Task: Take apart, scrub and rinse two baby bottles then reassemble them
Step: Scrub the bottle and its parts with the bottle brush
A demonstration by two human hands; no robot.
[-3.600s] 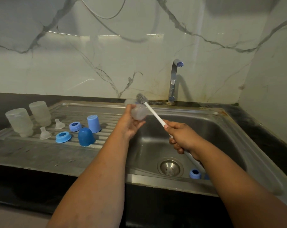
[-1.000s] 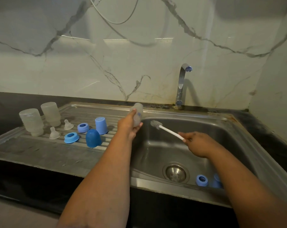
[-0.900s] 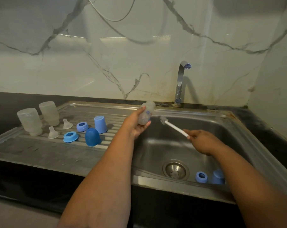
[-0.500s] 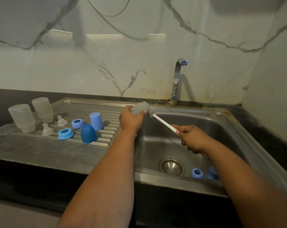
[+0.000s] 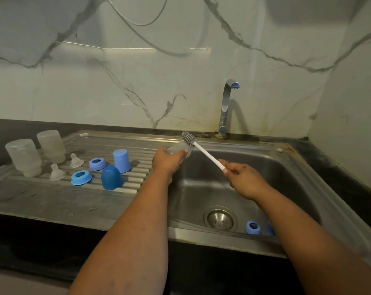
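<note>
Your left hand grips a small clear baby bottle over the left edge of the sink basin, fingers curled round its body. Your right hand is closed round the white handle of the bottle brush. Half a second ago the bristle head sat right at the bottle's end; now it has come up past the bottle and shows in full, just above and behind it, near the back rim of the sink. Both hands have kept their grips, and the bottle is in much the same place over the basin edge.

On the ribbed drainboard to your left, unchanged, two frosted bottles stand upside down, beside two clear teats, two blue collar rings, a light blue cap and a dark blue domed cap. In the basin, a blue ring lies beside the drain, with another blue piece half hidden behind your right forearm. The tap is at the back.
</note>
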